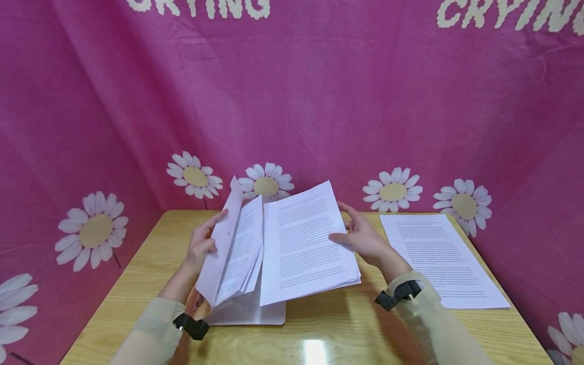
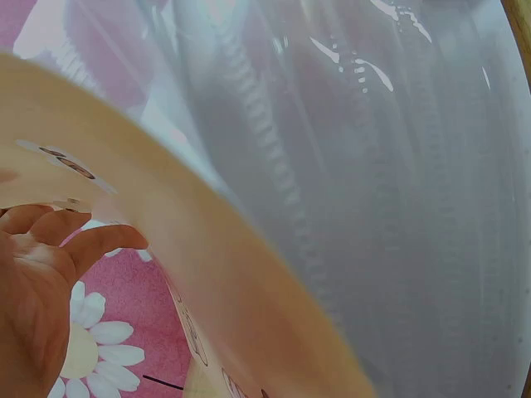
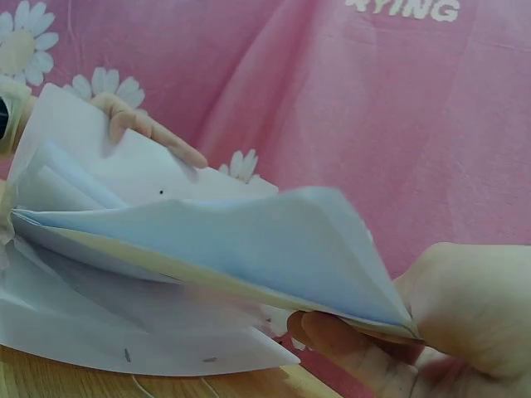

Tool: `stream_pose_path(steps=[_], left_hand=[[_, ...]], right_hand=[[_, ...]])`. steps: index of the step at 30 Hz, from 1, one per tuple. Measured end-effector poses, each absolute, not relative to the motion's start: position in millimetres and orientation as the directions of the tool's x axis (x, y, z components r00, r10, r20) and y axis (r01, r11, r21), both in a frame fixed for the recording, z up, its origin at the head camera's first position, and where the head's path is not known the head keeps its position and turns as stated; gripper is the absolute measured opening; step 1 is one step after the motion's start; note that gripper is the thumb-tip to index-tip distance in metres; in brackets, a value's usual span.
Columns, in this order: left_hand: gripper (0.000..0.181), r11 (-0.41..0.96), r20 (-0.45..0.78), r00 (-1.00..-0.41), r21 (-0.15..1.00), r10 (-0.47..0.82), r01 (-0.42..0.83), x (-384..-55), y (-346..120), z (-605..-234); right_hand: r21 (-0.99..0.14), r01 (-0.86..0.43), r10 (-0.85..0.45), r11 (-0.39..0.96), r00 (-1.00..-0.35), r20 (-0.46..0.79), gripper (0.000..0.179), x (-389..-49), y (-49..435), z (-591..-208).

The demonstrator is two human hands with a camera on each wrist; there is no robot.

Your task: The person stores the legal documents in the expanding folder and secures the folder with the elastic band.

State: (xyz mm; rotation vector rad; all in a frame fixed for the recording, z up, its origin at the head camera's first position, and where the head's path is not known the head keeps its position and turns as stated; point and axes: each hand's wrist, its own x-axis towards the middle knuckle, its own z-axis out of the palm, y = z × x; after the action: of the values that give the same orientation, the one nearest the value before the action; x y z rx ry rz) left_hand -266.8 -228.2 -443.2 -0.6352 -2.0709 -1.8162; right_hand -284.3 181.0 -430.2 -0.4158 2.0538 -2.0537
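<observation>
A folder (image 1: 251,318) stands partly spread on the wooden table, with printed pages (image 1: 240,248) between its leaves. My left hand (image 1: 201,247) holds its raised pale cover (image 1: 222,243) by the outer left edge. The cover's orange outer side (image 2: 249,274) carries small printed figures in the left wrist view, beside clear plastic (image 2: 373,191). On the right, my right hand (image 1: 367,241) pinches a thin stack of printed sheets (image 1: 310,243) by its right edge, thumb on top and fingers beneath. The stack is tilted above the table, its left edge at the folder.
Another printed paper stack (image 1: 438,261) lies flat at the right of the wooden table (image 1: 141,274). A pink curtain (image 1: 310,101) with daisies and lettering hangs behind and at both sides. Each sleeved wrist wears a black strap device (image 1: 399,294).
</observation>
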Motion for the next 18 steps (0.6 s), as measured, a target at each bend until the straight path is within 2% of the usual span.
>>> stream_pose_path(steps=[10, 18], left_hand=[[0.087, 0.087, 0.470, -0.871, 0.871, 0.141, 0.484, -265, -227, -442], [0.087, 0.055, 0.491, -0.861, 0.864, 0.137, 0.501, -265, -224, -442]], right_hand=[[-0.997, -0.072, -0.316, 0.010, -0.947, 0.065, 0.094, -286, 161, -430], [-0.998, -0.065, -0.290, 0.008, -0.955, 0.060, 0.093, -286, 148, -435]])
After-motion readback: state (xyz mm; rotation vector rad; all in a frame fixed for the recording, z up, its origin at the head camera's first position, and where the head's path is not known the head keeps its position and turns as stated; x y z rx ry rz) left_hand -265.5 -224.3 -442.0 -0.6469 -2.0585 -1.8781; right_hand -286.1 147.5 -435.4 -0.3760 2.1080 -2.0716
